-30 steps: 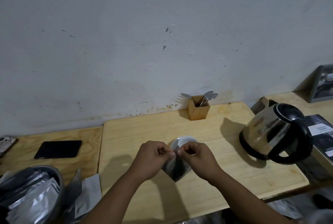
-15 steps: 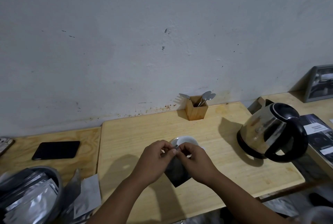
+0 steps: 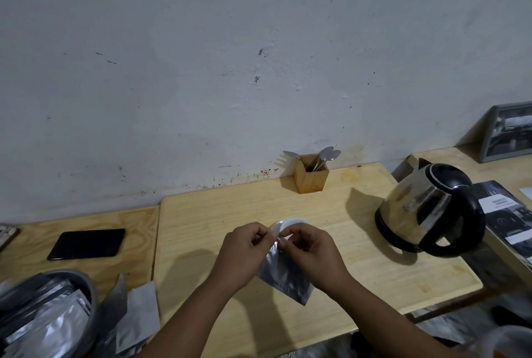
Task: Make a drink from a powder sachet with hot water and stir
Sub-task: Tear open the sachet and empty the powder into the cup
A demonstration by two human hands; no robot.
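Sachet (image 3: 283, 274), a silver foil one, hangs over the wooden table (image 3: 359, 271) with its top edge pinched between both hands, just in front of a white cup (image 3: 290, 221) that shows past the knuckles. Left hand (image 3: 244, 254) grips the upper left corner between thumb and fingers; right hand (image 3: 312, 254) grips the top edge right beside it, so the two nearly touch. A steel kettle (image 3: 429, 208) with a black handle stands to the right, well apart. Against the wall a wooden holder (image 3: 311, 177) keeps spoons and a fork. A dark phone (image 3: 86, 243) lies flat at left, and a grey bowl (image 3: 86, 294) near the lower left corner holds more foil packets.
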